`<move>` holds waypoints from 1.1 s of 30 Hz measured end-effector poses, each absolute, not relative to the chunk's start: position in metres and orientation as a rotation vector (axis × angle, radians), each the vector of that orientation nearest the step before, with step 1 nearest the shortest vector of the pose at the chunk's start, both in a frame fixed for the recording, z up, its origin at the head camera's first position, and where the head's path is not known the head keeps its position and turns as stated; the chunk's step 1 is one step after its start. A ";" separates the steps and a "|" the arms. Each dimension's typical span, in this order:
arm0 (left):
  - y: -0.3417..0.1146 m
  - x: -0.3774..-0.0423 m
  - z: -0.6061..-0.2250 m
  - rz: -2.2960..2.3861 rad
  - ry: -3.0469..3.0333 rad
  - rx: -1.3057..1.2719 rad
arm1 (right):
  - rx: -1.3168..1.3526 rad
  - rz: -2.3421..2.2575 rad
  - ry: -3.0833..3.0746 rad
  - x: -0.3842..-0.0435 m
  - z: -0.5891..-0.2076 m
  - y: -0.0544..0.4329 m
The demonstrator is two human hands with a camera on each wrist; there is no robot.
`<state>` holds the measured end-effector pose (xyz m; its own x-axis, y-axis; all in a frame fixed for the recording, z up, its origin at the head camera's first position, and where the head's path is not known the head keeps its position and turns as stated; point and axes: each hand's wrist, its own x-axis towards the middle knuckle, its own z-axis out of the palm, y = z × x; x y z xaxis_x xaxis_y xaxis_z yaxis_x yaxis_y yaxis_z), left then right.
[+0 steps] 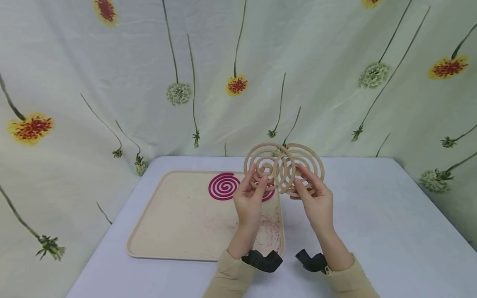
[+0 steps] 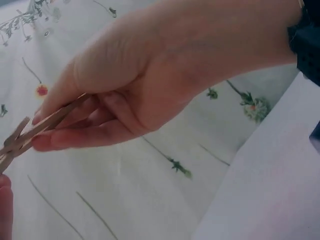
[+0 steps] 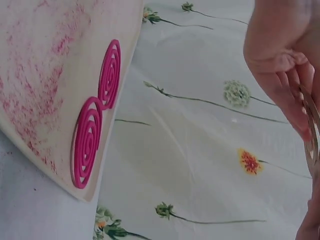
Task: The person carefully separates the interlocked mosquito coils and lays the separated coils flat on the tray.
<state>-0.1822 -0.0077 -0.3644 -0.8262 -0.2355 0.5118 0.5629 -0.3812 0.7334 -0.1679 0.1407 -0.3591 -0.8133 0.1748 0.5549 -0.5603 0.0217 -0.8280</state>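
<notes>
Two tan mosquito coils are held up above the table, overlapping at the middle in the head view. My left hand [image 1: 249,207] pinches the left coil [image 1: 266,169] between thumb and fingers. The right coil [image 1: 322,167] is gripped by my right hand [image 1: 320,207] near its lower right part. Seen edge-on in the left wrist view, the tan coils [image 2: 44,123] cross each other beyond the fingertips. Whether they are still interlinked I cannot tell. A pink coil [image 1: 225,187] lies behind my left hand, and a second pink coil [image 3: 87,145] is partly hidden in the head view.
A cream tray [image 1: 175,215] bearing pink smudges [image 3: 60,45] lies on the white-covered table [image 1: 372,223]. Both pink coils are on the tray near its far right corner. Behind the table hangs a flower-printed cloth [image 1: 320,82]. Each wrist wears a black mount [image 1: 262,260].
</notes>
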 end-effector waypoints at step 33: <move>-0.029 -0.191 -0.361 -2.391 -1.377 -0.537 | 0.671 2.090 -1.946 -0.170 -0.349 0.181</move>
